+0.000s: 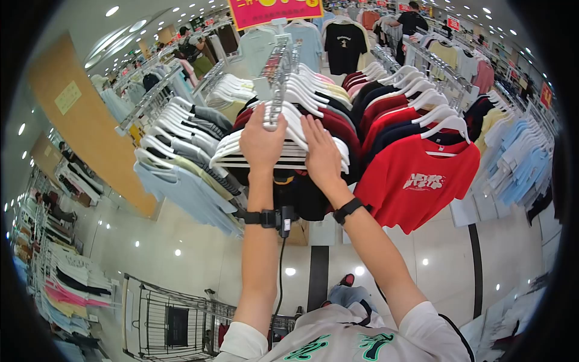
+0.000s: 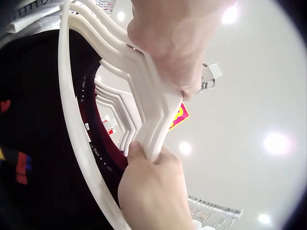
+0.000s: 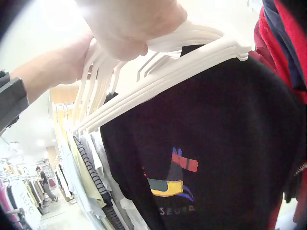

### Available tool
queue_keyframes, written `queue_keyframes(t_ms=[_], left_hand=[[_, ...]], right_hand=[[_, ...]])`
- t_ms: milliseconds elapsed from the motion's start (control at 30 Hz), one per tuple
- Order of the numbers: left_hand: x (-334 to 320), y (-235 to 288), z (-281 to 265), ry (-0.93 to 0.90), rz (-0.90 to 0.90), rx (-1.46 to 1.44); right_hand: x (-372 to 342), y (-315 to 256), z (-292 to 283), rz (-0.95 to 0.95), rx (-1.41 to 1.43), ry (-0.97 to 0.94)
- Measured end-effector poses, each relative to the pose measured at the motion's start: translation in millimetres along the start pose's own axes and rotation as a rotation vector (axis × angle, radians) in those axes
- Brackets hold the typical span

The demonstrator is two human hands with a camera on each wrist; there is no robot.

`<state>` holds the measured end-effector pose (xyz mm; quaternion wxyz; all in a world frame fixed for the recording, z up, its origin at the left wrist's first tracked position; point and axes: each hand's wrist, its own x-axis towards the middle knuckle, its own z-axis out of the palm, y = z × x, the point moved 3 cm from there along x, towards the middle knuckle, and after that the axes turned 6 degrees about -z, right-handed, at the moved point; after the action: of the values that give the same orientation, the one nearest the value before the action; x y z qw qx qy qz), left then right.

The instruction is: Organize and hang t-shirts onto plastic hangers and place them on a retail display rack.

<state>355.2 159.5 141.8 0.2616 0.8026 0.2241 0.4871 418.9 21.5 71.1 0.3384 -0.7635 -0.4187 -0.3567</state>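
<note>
In the head view, a bunch of white clothes hangers [image 1: 232, 151] hangs at the front end of a metal rail, their bars close together. My left hand [image 1: 263, 139] grips them near the top, left of centre. On their right shoulders lies my right hand [image 1: 321, 148]; the left wrist view shows its thumb and fingers [image 2: 153, 191] pinching the bunch. A black T-shirt [image 3: 216, 120] with a coloured print hangs behind the front hangers in the right wrist view. The hooks are partly hidden behind my left hand [image 2: 172, 38].
A red T-shirt [image 1: 422, 181] faces out at the right, a light blue one [image 1: 193, 190] at the left. A wire shopping cart [image 1: 172, 320] stands below left. An orange-brown pillar [image 1: 84, 120] rises at left, and a pink sign [image 1: 277, 12] tops the rack.
</note>
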Motion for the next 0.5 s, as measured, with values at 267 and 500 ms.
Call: queue_keyframes(t_ms=[267, 500], left_hand=[[-4.3, 3.7, -12.4, -0.074, 0.101, -0.017], [7.2, -18.7, -22.4, -0.205, 0.270, -0.021]], right_hand=[[-7.5, -3.7, -9.4, -0.023, 0.023, 0.029], [-14.9, -4.4, -14.9, -0.019, 0.004, 0.065]])
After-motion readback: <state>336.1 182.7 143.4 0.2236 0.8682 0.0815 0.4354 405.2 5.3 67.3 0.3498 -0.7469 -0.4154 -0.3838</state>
